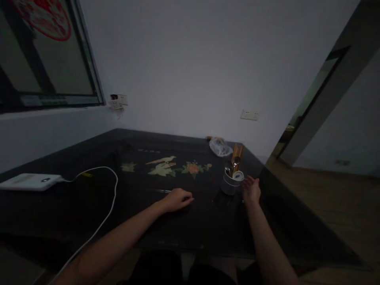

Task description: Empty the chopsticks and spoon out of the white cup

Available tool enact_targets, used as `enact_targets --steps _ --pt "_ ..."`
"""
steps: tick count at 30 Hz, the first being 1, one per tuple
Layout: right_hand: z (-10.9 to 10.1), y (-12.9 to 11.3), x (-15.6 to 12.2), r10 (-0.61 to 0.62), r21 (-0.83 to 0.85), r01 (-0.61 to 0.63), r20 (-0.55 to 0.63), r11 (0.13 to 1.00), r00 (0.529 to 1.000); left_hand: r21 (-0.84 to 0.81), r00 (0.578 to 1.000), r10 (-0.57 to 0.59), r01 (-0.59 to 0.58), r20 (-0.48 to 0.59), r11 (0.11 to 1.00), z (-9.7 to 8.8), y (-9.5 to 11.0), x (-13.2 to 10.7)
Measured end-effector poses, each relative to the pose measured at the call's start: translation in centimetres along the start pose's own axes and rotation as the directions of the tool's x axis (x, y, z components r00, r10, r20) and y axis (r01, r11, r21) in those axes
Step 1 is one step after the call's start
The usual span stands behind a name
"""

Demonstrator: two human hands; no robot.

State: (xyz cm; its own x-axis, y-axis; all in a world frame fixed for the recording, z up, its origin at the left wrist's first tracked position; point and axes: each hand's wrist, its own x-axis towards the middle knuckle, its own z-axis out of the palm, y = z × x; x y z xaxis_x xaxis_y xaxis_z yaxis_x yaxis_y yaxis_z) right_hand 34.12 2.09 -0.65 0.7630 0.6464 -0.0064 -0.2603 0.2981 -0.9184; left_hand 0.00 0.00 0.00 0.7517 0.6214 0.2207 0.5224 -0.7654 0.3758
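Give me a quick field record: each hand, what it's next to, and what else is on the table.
left hand: palm down on the table, fingers loosely curled
right hand: open, just right of the utensil holder; contact unclear
utensil holder: upright, utensils standing inside
plastic bag: far edge, behind holder
white device: far left, white cable attached

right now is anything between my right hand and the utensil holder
Nothing visible. The right hand is open just right of the holder, with only a thin gap of bare table between them. The left hand rests on the table further left, clear of that gap.
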Motion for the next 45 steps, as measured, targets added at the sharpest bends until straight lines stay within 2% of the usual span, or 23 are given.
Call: enact_targets --steps 4,9,19,25,30,38,45 --pt "0.1 0.9 -0.1 0.165 0.021 -0.167 0.079 0.986 0.983 -0.005 1.0 -0.002 0.002 -0.011 1.0 0.1 0.0 0.0" --pt "0.6 1.5 -0.2 0.227 0.057 -0.234 0.11 0.971 0.968 -0.006 1.0 0.005 -0.006 -0.013 1.0 0.2 -0.1 0.0" --pt "1.4 2.2 -0.4 0.2 0.053 -0.205 0.089 0.977 0.976 -0.009 1.0 0.003 -0.003 -0.011 1.0 0.0 0.0 0.0" --pt "2.0 2.4 -0.7 0.222 0.078 -0.228 0.075 0.971 0.972 -0.017 1.0 0.002 -0.002 -0.007 1.0 0.3 -0.2 0.1" --pt "2.5 2.5 -1.6 0.216 0.045 -0.226 0.165 0.973 0.962 -0.023 1.0 0.0 0.0 -0.001 1.0 0.1 0.0 0.1" --pt "3.4 2.7 -3.7 0.254 -0.053 -0.249 0.244 0.967 0.936 -0.036 1.0 -0.02 0.02 -0.009 0.999 0.2 -0.1 0.1" --pt "4.4 2.8 -5.9 0.229 -0.046 -0.231 0.415 0.972 0.88 -0.157 0.997 -0.066 0.06 -0.031 0.986 -0.4 0.5 0.0"
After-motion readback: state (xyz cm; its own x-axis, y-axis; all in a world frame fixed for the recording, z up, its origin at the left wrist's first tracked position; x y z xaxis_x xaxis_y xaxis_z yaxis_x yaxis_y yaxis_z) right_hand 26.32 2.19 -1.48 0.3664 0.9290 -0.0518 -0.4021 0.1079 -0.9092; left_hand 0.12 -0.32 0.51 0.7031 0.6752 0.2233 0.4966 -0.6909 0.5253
